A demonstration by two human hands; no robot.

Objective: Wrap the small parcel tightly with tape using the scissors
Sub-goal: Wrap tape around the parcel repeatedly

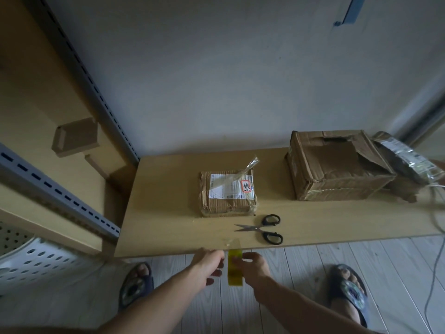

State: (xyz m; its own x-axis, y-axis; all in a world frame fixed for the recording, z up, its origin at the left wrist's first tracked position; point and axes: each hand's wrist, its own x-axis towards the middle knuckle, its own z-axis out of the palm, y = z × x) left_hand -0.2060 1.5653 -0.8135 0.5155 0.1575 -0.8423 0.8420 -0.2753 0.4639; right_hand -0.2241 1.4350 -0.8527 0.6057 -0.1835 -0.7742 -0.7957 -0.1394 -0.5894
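A small brown cardboard parcel [227, 192] with a white label lies in the middle of the wooden shelf board [168, 213]; a loose strip of clear tape sticks up from its top right. Black-handled scissors [265, 229] lie with blades apart just in front of it. Below the board's front edge, my right hand [254, 267] grips a yellowish roll of clear tape [234, 268]. My left hand [209, 263] pinches the roll's free end, and a short clear length of tape rises toward the board edge.
A larger torn cardboard box [337, 165] stands at the back right, with a silver-wrapped package [409, 162] beside it. A metal rack upright [101, 100] and a white perforated basket [36, 256] are on the left. A cable hangs at the right.
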